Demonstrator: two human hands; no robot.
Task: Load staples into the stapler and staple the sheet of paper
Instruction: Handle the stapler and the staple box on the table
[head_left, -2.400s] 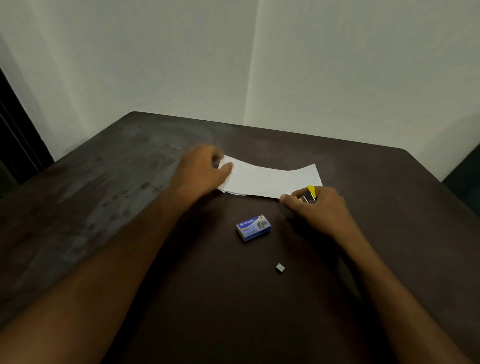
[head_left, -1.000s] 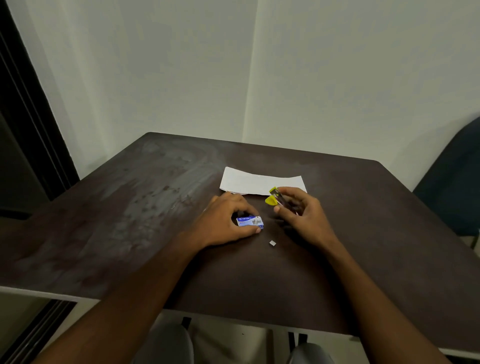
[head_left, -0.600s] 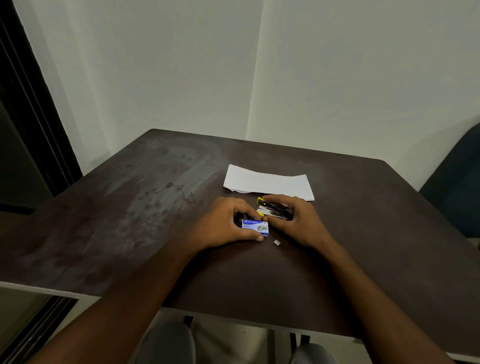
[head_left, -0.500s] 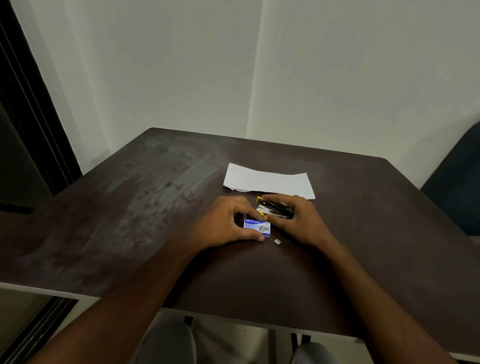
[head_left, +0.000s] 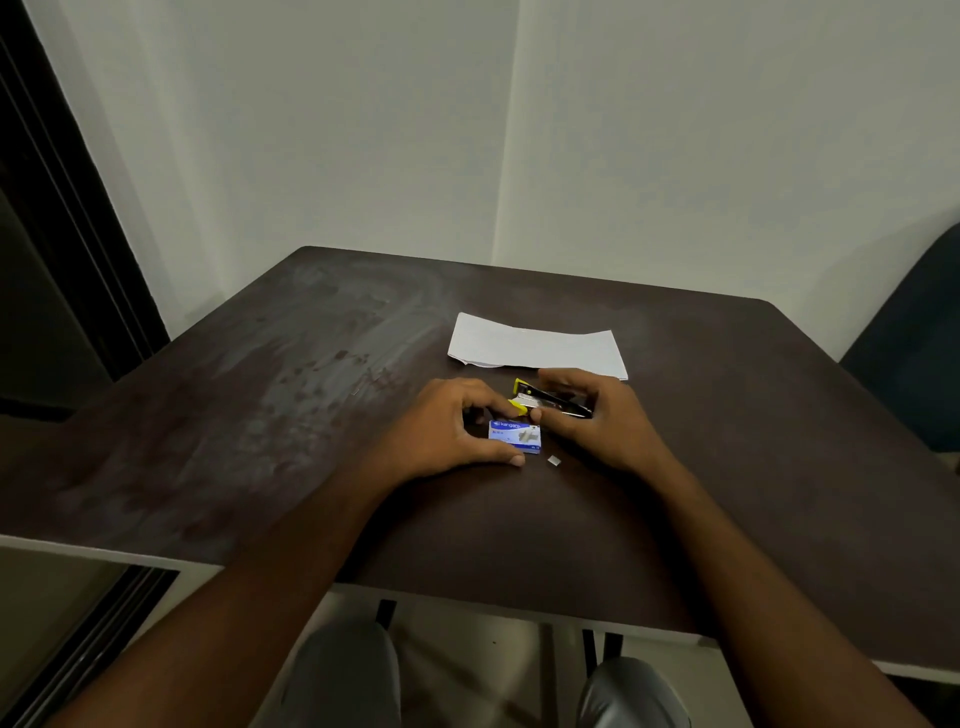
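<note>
A small blue staple box (head_left: 515, 435) lies on the dark table (head_left: 291, 415). My left hand (head_left: 452, 426) curls around the box, thumb at its near edge and fingers at its far edge. My right hand (head_left: 597, 415) holds a yellow and black stapler (head_left: 550, 402) just behind the box, its metal magazine showing. A small strip of staples (head_left: 554, 460) lies loose right of the box. The folded white sheet of paper (head_left: 535, 347) rests flat beyond both hands.
The table's near edge runs across the lower view, with my knees (head_left: 343, 670) below it. A dark chair (head_left: 914, 343) stands at the right. A dark door frame (head_left: 67, 218) rises at the left, and white walls meet behind the table.
My left hand left the paper and closed around the staple box. My right hand brought the stapler from the paper's corner down behind the box. In the last half second little has moved.
</note>
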